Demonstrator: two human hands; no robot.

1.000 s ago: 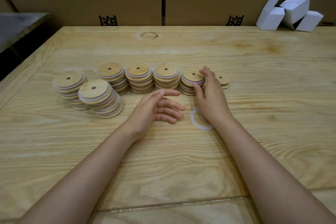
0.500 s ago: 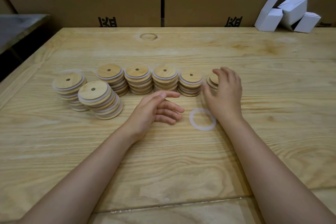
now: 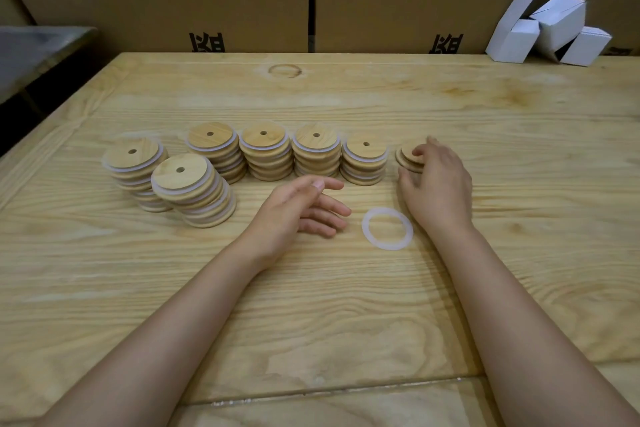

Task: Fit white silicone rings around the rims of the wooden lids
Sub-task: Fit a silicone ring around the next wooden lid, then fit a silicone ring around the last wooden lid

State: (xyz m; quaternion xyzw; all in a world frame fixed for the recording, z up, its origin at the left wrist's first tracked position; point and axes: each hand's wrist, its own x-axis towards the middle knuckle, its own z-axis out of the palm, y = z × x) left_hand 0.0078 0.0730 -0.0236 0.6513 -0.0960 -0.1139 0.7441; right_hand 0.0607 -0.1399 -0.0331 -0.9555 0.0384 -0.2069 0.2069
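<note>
Several stacks of round wooden lids with white silicone rings on their rims stand in a row across the wooden table. At the row's right end sits a short stack of bare wooden lids. My right hand curls over this short stack, fingers and thumb touching its edges. One loose white silicone ring lies flat on the table between my hands. My left hand hovers just left of the ring, fingers loosely spread, holding nothing.
Large cardboard boxes form a wall behind the table's far edge. Three small white cartons lean at the back right corner. A dark metal surface stands off the table's left side.
My right hand has moved right, from the last ringed stack onto the short stack of bare lids, uncovering the loose ring. My left hand has barely moved.
</note>
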